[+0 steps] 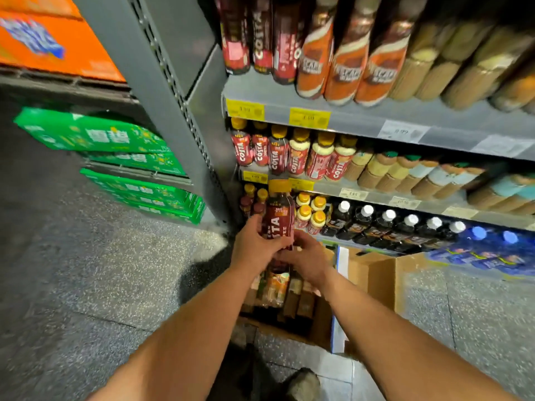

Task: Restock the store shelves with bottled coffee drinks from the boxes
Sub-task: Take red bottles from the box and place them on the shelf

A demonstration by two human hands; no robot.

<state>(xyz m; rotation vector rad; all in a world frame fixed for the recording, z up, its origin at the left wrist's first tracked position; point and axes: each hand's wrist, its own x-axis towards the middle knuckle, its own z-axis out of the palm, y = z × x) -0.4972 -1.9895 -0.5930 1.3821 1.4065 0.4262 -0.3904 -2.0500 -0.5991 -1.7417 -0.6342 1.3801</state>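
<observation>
Store aisle, speckled grey floor (115, 270) | left hand (253, 246) wraps upright Costa coffee bottle (278, 215) | right hand (307, 260) pinches its base | open cardboard box (379, 279) of bottles beneath

- head view: worn on the person's head, facing forward and steeply down.
- near the shelves (353, 123), which fill the right; floor (86, 270) at left.

- The left hand (251, 245) grips a yellow-capped Costa bottle (278, 212) upright before the shelves (362, 120).
- The right hand (307, 259) holds its base.
- Below, an open cardboard box (379, 280) on the floor (115, 270) holds more bottles (278, 287).
</observation>
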